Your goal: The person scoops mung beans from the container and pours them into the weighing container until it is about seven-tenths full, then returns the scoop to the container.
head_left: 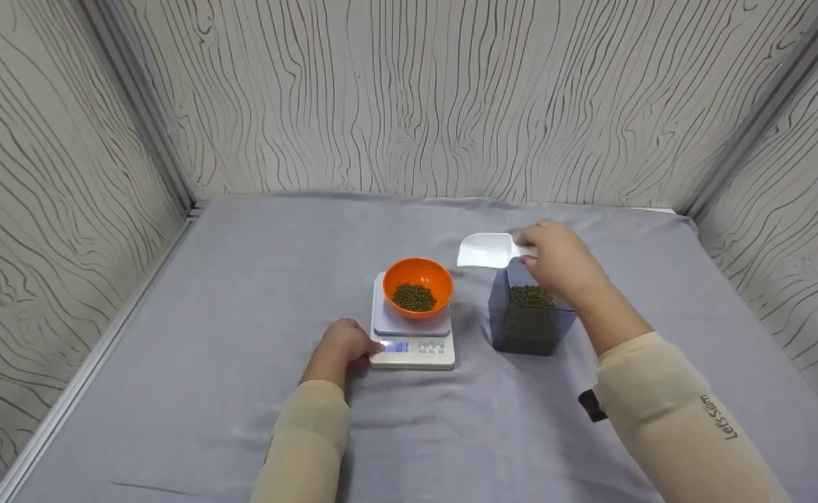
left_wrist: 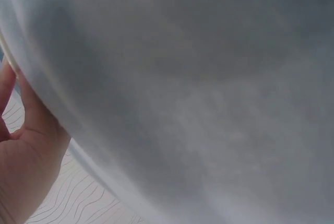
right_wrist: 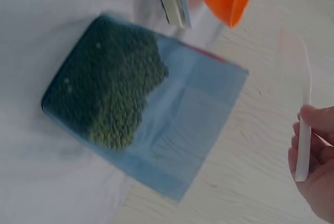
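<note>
My right hand (head_left: 562, 258) grips the handle of a white scoop (head_left: 484, 250), raised above a dark see-through container (head_left: 524, 342) of small green beans (head_left: 531, 296). No beans show in the scoop. An orange bowl (head_left: 398, 271) with a heap of green beans (head_left: 414, 297) in it sits on a white kitchen scale (head_left: 412, 328). The scale's display is lit, but its digits are too small to read. My left hand (head_left: 344, 340) holds the scale's front left corner, thumb on top beside the display. In the left wrist view, grey cloth (left_wrist: 209, 104) hides most of the surroundings.
A grey cloth (head_left: 241, 293) covers the table, with light wrinkles. The container stands to the right of the scale, a short gap between them. Wood-grain panels (head_left: 395, 98) rise at the back and both sides, joined by grey metal posts (head_left: 140, 105).
</note>
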Available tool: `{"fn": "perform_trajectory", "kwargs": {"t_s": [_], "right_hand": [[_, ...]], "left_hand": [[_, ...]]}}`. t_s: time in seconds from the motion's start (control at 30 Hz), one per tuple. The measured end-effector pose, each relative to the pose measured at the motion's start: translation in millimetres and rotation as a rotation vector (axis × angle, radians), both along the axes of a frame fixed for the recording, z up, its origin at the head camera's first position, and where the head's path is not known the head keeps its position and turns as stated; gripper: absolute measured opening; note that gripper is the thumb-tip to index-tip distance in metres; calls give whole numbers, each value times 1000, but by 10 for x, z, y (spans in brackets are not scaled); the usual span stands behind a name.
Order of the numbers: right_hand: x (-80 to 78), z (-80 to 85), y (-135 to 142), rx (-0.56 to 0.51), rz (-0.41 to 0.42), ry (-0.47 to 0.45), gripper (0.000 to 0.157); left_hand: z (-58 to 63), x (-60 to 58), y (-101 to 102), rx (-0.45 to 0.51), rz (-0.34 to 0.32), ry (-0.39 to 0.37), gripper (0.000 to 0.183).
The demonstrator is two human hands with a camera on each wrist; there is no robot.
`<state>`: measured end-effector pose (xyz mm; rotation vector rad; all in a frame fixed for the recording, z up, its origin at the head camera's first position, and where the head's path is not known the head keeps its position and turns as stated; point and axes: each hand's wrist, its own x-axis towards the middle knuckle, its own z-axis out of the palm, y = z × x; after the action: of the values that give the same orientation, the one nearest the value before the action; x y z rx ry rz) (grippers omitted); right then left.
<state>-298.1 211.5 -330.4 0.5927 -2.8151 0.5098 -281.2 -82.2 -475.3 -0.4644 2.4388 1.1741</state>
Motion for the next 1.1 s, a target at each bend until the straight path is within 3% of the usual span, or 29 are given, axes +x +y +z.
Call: {"fn": "perform_trajectory", "kwargs": {"t_s": [0.17,0.33,0.6,0.8,0.97,1.1], "right_hand": [[24,142,218,38,-51,-136,14],[35,238,383,65,-63,-189,10],[29,243,443,204,-96,-200,5],[5,185,395,265,-132,-242,14],[-4,143,324,358,-129,-222,19],[0,83,278,435,-103,-175,12]], "left_hand": [[12,9,-14,-3,-2,-5,27],[9,5,-27,5,-3,-20,28],[18,-14,-16,3,7,-41,27],[56,14,-3,13,10,-22,28],[54,11,0,13,10,-20,27],[44,1,-5,10,6,-23,28]]}}
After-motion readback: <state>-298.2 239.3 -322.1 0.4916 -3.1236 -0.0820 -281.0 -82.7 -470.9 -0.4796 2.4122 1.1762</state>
